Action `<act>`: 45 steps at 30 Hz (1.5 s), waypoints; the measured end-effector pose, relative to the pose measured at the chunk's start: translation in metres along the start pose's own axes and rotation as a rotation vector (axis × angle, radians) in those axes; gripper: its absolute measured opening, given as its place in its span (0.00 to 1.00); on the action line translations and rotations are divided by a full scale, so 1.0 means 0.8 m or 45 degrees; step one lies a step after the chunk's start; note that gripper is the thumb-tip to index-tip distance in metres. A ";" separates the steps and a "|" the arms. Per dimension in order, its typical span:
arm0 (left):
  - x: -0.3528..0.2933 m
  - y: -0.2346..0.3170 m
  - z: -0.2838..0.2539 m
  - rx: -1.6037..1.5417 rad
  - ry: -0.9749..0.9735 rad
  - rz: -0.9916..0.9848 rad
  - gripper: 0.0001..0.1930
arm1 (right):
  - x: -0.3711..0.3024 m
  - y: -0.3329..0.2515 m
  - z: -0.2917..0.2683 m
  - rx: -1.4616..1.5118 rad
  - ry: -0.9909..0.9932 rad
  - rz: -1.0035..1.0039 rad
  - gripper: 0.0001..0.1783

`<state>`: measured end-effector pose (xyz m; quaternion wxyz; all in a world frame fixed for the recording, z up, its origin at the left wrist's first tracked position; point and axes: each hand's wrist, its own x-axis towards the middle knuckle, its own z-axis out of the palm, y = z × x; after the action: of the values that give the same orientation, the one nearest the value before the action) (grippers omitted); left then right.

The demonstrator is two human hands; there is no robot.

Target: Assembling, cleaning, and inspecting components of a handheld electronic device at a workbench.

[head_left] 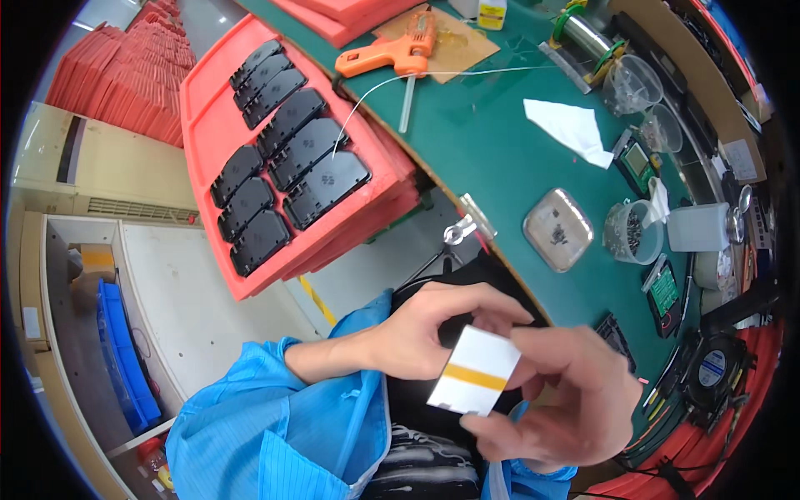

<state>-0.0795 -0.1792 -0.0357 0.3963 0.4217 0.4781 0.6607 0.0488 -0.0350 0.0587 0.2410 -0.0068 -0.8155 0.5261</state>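
Along the right side stretches the green desk point(492, 117), its near edge slanting down past the hands. Just beside that edge, a red tray point(210, 108) tops a stack, black covers point(292, 115) lined up on it! Up on the desk, an orange glue gun point(392, 55). Below, over the lap and off the desk's edge, the left hand point(408, 329) curls behind the work, its grip hard to tell; the right hand point(579, 392) has its fingers narrowed, pinching. Open green lies between glue gun and metal dish point(554, 208). And the pinched thing: a white piece point(485, 350), yellow-striped, tilted.
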 end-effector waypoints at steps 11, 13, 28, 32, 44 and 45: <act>-0.012 0.006 -0.008 -0.096 0.130 -0.028 0.27 | -0.002 0.007 0.006 -0.184 -0.075 -0.218 0.38; -0.008 0.010 -0.012 -0.119 0.178 -0.042 0.27 | 0.005 0.012 0.014 -0.208 0.005 -0.175 0.37; -0.002 0.033 -0.063 0.950 0.300 0.704 0.28 | 0.003 0.048 0.013 1.241 -0.055 1.251 0.25; 0.009 0.039 -0.058 1.034 0.193 0.767 0.26 | -0.003 0.059 0.014 1.334 -0.133 1.370 0.24; 0.016 0.046 -0.058 1.097 0.021 0.722 0.24 | -0.009 0.061 0.014 1.363 -0.189 1.411 0.30; 0.016 0.046 -0.057 1.102 0.025 0.724 0.25 | -0.009 0.061 0.014 1.423 -0.175 1.436 0.32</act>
<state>-0.1312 -0.1895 -0.0064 -0.0140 0.6540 0.5779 0.4880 0.0389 -0.0248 0.0101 -0.1445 -0.2642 -0.3176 0.8991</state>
